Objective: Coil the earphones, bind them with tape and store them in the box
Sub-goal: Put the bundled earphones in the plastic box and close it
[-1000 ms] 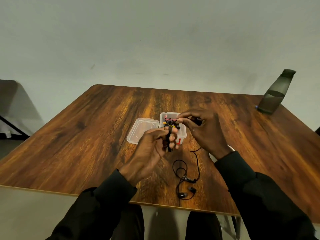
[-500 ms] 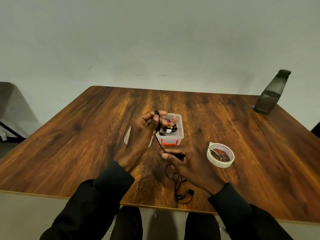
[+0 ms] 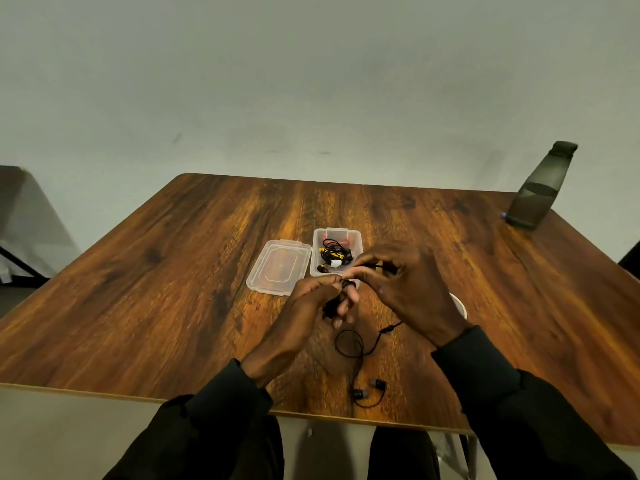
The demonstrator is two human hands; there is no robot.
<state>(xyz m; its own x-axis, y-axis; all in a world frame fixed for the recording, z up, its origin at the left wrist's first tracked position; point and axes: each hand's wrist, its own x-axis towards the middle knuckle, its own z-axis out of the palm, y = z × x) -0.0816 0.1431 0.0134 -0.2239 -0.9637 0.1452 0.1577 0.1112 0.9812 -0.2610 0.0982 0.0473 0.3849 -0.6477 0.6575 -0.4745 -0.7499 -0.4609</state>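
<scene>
Black earphones (image 3: 360, 362) trail over the wooden table (image 3: 173, 289); the two earbuds lie near the front edge and the cord rises in a loop to my hands. My left hand (image 3: 311, 306) holds cord wound around its fingers. My right hand (image 3: 401, 285) pinches the cord just right of the left hand's fingertips, in front of the box. The clear plastic box (image 3: 353, 237) stands open behind my hands, with a bound black-and-yellow bundle inside. A white tape roll (image 3: 460, 306) peeks out behind my right wrist, mostly hidden.
The box's clear lid (image 3: 277, 266) lies flat just left of the box. A dark water bottle (image 3: 540, 188) stands at the table's far right corner. A dark table edge shows at the far left.
My right hand rose from the table near the front up to the left hand, covering the tape roll. My left hand lowered, uncovering the lid. The cord's slack shortened.
</scene>
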